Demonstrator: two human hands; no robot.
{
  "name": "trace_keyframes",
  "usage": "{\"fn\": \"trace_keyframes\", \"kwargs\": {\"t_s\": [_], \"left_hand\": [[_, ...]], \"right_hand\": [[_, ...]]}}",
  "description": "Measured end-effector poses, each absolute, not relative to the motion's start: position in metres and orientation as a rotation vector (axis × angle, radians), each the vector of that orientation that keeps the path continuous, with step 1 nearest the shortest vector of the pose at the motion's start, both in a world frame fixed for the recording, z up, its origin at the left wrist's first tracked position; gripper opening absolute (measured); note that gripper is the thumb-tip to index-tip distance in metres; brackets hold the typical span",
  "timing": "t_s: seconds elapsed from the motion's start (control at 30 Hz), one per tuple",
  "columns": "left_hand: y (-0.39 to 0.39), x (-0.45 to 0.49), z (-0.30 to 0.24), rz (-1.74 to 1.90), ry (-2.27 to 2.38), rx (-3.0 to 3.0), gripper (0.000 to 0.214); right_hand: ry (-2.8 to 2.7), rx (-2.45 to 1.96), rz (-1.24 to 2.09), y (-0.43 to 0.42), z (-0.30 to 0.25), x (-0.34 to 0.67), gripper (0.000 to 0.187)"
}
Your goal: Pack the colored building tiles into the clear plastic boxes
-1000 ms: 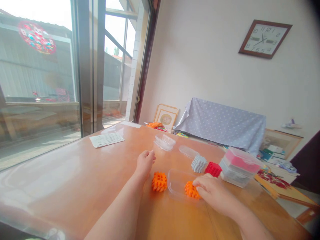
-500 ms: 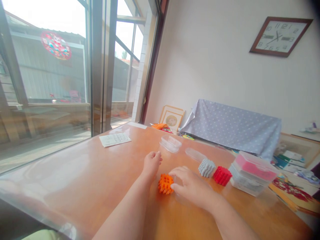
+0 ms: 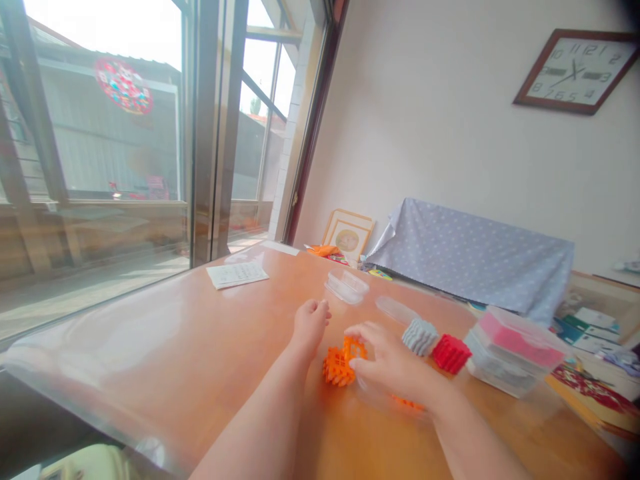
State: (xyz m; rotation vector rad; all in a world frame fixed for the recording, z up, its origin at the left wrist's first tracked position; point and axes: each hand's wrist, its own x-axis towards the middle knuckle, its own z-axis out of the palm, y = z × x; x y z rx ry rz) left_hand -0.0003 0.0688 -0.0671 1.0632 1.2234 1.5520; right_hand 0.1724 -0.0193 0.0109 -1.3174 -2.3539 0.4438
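An orange stack of toothed plastic pieces (image 3: 337, 367) lies on the table in front of me. My right hand (image 3: 383, 357) is beside it, thumb and fingers closed on an orange plastic piece (image 3: 356, 347) tilted above the stack's right side. Under my right wrist, more orange pieces (image 3: 409, 403) show in part. My left hand (image 3: 312, 325) is curled closed just beyond the stack, and whatever its fingers may hold is hidden. Grey (image 3: 420, 337) and red (image 3: 451, 354) stacks of similar pieces sit to the right of my right hand.
Clear plastic boxes (image 3: 515, 357), one with a pink-red content, stand at the right. Farther back lie an open clear container (image 3: 347, 287) and a clear lid (image 3: 397, 309). A printed paper (image 3: 237, 274) rests at the back left of the brown table (image 3: 200, 360).
My right hand now has an orange piece raised against the stack, and orange pieces show beneath my wrist. My left hand stays curled. The whole view has shifted slightly.
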Motion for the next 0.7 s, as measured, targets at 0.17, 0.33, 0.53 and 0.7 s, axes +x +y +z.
{"fn": "trace_keyframes", "kwargs": {"t_s": [0.17,0.33,0.53,0.7], "left_hand": [[0.068,0.001,-0.066,1.525,1.214,1.061,0.029],[0.067,0.004,-0.068,1.472,1.204,1.069,0.028],[0.068,0.004,-0.069,1.435,1.202,1.089,0.032],[0.07,0.003,-0.071,1.424,1.213,1.108,0.032]], "right_hand": [[-2.274,-1.476,0.448,-0.02,0.01,0.226,0.05],[-2.316,-1.63,0.451,-0.027,-0.003,0.27,0.046],[-2.277,-1.717,0.428,-0.034,-0.012,0.289,0.043],[-2.259,-1.719,0.41,-0.039,-0.009,0.288,0.039]]}}
